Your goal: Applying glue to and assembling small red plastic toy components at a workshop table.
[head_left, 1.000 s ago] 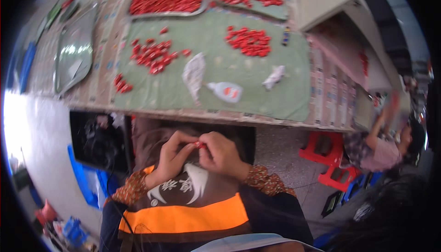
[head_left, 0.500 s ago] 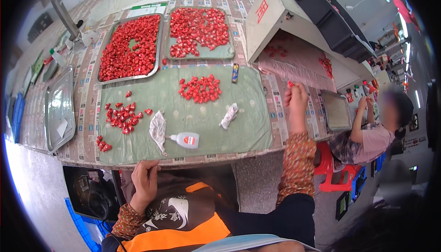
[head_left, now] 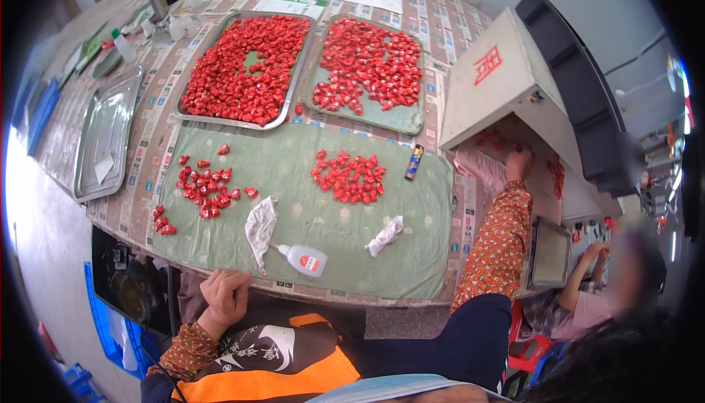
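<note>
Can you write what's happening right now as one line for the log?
left hand: resting at table edge, empty | right hand: reaching into slanted box | red pieces: piled on green cloth

Her right hand reaches into the box beside the green mat, while her left hand rests at the table edge.

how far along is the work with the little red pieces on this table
Looks done: two metal trays heaped with small red pieces. In hand: the right hand reaches into the open beige box, where a few red pieces show; the left hand rests at the table edge. Left: loose red piles on the green cloth, and an empty steel tray.
</note>
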A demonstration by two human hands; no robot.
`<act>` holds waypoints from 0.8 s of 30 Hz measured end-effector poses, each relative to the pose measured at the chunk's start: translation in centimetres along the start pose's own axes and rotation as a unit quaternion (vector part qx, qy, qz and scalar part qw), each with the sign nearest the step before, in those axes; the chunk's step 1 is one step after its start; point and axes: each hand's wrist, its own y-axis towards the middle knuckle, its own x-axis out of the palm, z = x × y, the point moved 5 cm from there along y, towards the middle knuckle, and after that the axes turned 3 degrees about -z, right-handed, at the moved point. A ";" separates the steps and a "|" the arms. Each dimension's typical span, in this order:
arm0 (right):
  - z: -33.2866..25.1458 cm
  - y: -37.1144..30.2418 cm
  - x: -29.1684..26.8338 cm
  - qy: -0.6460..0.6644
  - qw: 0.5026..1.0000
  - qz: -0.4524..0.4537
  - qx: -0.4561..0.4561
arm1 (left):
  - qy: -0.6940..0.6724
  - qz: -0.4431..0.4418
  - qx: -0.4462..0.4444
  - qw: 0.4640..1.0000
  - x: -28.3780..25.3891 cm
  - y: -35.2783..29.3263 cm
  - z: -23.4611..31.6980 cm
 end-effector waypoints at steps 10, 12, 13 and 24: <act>-1.1 2.2 2.7 -0.042 0.998 -0.041 0.011 | 0.044 -0.004 -0.001 0.999 0.6 -0.1 0.2; -1.3 2.2 4.0 -0.020 0.999 -0.034 -0.003 | 0.053 -0.003 -0.006 0.999 0.6 -0.5 0.5; -0.8 2.5 4.6 0.001 1.000 -0.021 -0.013 | 0.057 0.000 -0.006 0.998 0.3 -0.8 0.7; 10.3 2.6 -1.4 0.091 0.989 -0.076 -0.091 | -0.009 -0.014 0.017 1.000 0.5 0.6 -0.5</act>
